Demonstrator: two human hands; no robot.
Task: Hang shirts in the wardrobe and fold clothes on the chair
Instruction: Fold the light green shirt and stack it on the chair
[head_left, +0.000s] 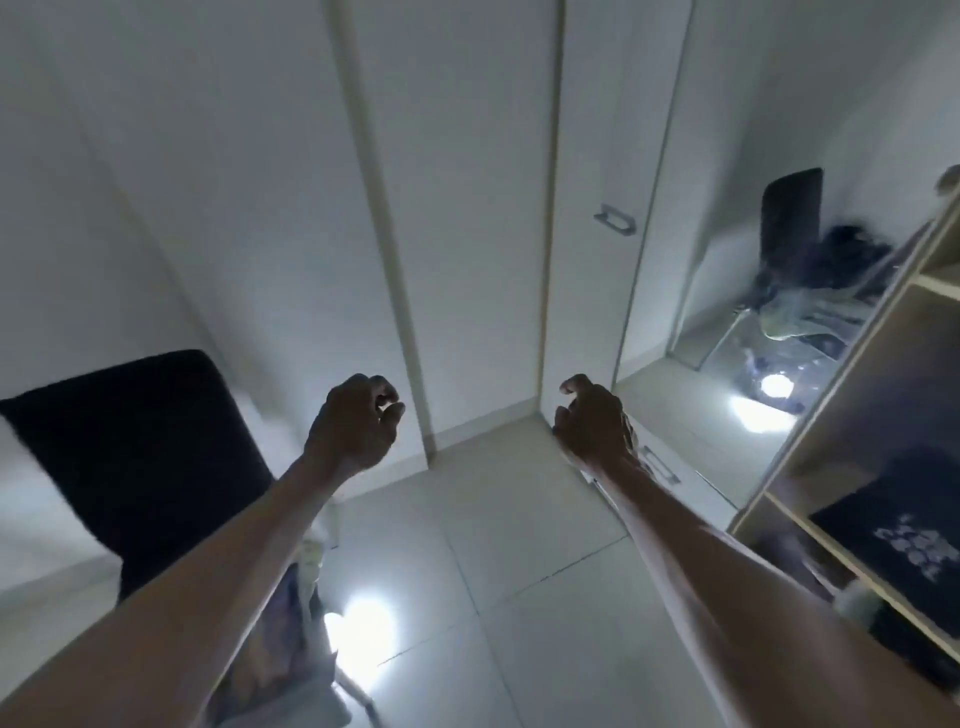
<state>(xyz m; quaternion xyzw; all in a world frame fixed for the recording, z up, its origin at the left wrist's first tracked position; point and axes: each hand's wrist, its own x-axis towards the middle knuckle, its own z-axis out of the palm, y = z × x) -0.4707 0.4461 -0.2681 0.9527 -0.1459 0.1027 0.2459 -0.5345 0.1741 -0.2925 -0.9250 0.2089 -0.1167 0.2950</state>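
Observation:
Both my bare arms reach forward over the tiled floor. My left hand (358, 421) is curled into a fist with nothing visible in it. My right hand (592, 421) hangs with its fingers loosely curled and empty, just in front of the lower edge of a white wardrobe door (587, 156). A dark-backed chair (135, 457) stands at the left. Pale clothes (291, 623) lie on it, partly hidden under my left forearm. Open wardrobe shelves (852, 415) at the right hold a dark folded garment (904, 530) with a white print.
A metal handle (615, 221) sits on the wardrobe door. A mirror panel (779, 312) at the right reflects the chair piled with clothes and a bright light. Closed white doors (457, 208) fill the middle, and a glare spot (358, 629) lies on the floor tiles.

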